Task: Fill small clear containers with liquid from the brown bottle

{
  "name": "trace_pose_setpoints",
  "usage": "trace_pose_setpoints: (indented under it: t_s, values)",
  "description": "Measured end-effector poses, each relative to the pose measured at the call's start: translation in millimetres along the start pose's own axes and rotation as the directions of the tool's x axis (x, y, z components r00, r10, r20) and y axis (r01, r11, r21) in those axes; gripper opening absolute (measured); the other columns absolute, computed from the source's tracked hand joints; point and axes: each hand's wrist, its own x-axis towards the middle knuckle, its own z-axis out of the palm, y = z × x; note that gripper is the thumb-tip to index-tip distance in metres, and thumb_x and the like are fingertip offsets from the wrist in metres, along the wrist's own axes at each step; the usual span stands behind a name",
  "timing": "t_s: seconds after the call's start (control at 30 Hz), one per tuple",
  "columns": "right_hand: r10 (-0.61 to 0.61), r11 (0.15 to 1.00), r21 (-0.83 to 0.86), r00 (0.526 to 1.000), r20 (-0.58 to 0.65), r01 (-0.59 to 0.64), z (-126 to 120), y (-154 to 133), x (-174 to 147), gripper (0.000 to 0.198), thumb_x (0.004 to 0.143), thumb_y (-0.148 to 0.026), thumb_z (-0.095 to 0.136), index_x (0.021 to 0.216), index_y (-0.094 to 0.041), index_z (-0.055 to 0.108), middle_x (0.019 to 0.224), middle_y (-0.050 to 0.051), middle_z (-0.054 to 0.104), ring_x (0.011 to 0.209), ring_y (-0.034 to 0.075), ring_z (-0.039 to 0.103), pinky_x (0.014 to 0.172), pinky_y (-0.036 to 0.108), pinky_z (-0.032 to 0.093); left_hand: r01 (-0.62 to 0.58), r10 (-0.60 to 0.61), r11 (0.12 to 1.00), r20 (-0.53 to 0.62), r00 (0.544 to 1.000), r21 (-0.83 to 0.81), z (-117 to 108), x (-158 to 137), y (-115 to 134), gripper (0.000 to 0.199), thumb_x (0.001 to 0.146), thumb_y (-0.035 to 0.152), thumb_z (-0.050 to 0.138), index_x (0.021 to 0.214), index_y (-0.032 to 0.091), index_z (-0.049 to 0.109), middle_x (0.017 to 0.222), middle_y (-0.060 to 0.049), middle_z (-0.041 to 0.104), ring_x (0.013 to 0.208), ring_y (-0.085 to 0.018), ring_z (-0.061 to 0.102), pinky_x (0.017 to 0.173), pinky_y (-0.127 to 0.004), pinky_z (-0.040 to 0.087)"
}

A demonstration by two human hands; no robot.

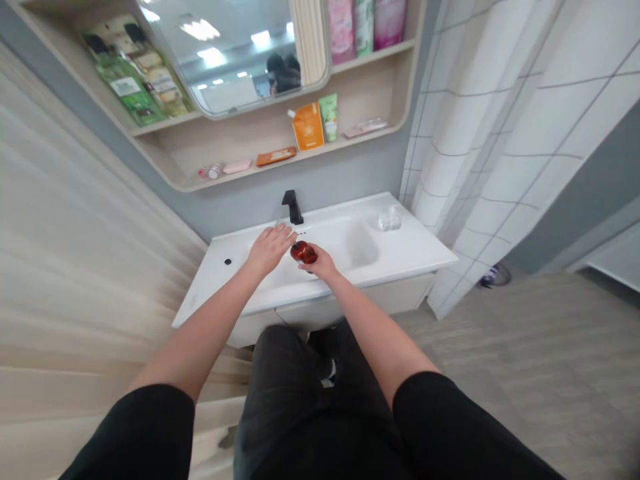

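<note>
My right hand (pixel 324 263) is closed around a small reddish-brown translucent bottle (pixel 303 252) above the white sink basin (pixel 340 230). The bottle is tilted, with a dark part at its end toward my other hand. My left hand (pixel 271 249) is open, its fingers stretched out and palm down. Its fingertips come close to the bottle's end; whether they touch cannot be made out. Just behind my left fingers stands a black faucet (pixel 293 207).
A clear container (pixel 389 219) stands on the counter's right side, and a small black round piece (pixel 228 262) is at its left. Above hangs a mirror cabinet with an orange pouch (pixel 308 127), a green tube (pixel 329 117) and several bottles. Curtains (pixel 450 153) flank both sides.
</note>
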Motion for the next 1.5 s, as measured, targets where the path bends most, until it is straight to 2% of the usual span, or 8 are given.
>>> trace_pose_setpoints:
  t_s: [0.3, 0.57, 0.87, 1.07, 1.23, 1.5]
  values:
    - [0.004, 1.000, 0.000, 1.000, -0.013, -0.004, 0, -9, -2, 0.091, 0.062, -0.034, 0.102, 0.146, -0.024, 0.068, 0.131, 0.008, 0.080, 0.123, 0.033, 0.075, 0.111, 0.052, 0.062, -0.047, 0.047, 0.999, 0.019, 0.999, 0.005, -12, 7, 1, 0.050, 0.105, 0.012, 0.048, 0.150, 0.023, 0.068, 0.157, -0.018, 0.067, 0.157, -0.035, 0.052, 0.122, -0.057, 0.048]
    - [-0.048, 0.997, 0.057, 0.998, -0.031, 0.049, -1, -12, -2, 0.092, 0.064, -0.037, 0.100, 0.148, -0.024, 0.066, 0.138, 0.009, 0.078, 0.130, 0.033, 0.073, 0.115, 0.051, 0.059, -0.132, 0.131, 0.989, 0.030, 0.991, 0.060, -28, 21, 7, 0.046, 0.110, 0.014, 0.044, 0.148, 0.021, 0.069, 0.154, -0.017, 0.068, 0.156, -0.034, 0.054, 0.121, -0.056, 0.050]
    - [-0.045, 0.993, 0.109, 0.998, -0.033, 0.048, 1, -10, 0, 0.095, 0.065, -0.042, 0.100, 0.150, -0.024, 0.062, 0.140, 0.010, 0.076, 0.128, 0.034, 0.073, 0.110, 0.051, 0.062, -0.162, 0.161, 0.987, 0.024, 0.987, 0.017, -34, 28, 7, 0.045, 0.107, 0.013, 0.049, 0.146, 0.022, 0.070, 0.156, -0.016, 0.068, 0.156, -0.031, 0.054, 0.126, -0.056, 0.047]
    - [-0.082, 0.985, 0.150, 0.995, -0.057, 0.089, 0, -13, -1, 0.095, 0.063, -0.042, 0.100, 0.148, -0.019, 0.063, 0.146, 0.014, 0.073, 0.132, 0.035, 0.072, 0.116, 0.048, 0.058, -0.199, 0.197, 0.980, 0.058, 0.979, 0.027, -41, 32, 8, 0.045, 0.109, 0.016, 0.047, 0.148, 0.021, 0.069, 0.158, -0.016, 0.067, 0.156, -0.031, 0.054, 0.125, -0.055, 0.048]
    - [-0.109, 0.986, 0.119, 0.992, -0.059, 0.116, 0, -15, -1, 0.095, 0.065, -0.046, 0.100, 0.149, -0.020, 0.064, 0.149, 0.014, 0.072, 0.136, 0.036, 0.069, 0.120, 0.050, 0.055, -0.240, 0.238, 0.969, 0.040, 0.970, 0.051, -46, 32, 10, 0.044, 0.109, 0.015, 0.047, 0.147, 0.020, 0.069, 0.156, -0.017, 0.068, 0.154, -0.031, 0.057, 0.124, -0.056, 0.049]
    - [-0.113, 0.968, 0.220, 0.992, -0.061, 0.124, 3, -7, 1, 0.097, 0.061, -0.051, 0.102, 0.146, -0.023, 0.066, 0.144, 0.012, 0.074, 0.130, 0.036, 0.071, 0.118, 0.053, 0.056, -0.267, 0.267, 0.962, -0.001, 0.964, 0.055, -45, 31, 8, 0.043, 0.107, 0.013, 0.053, 0.145, 0.021, 0.070, 0.154, -0.018, 0.069, 0.153, -0.031, 0.059, 0.125, -0.055, 0.049]
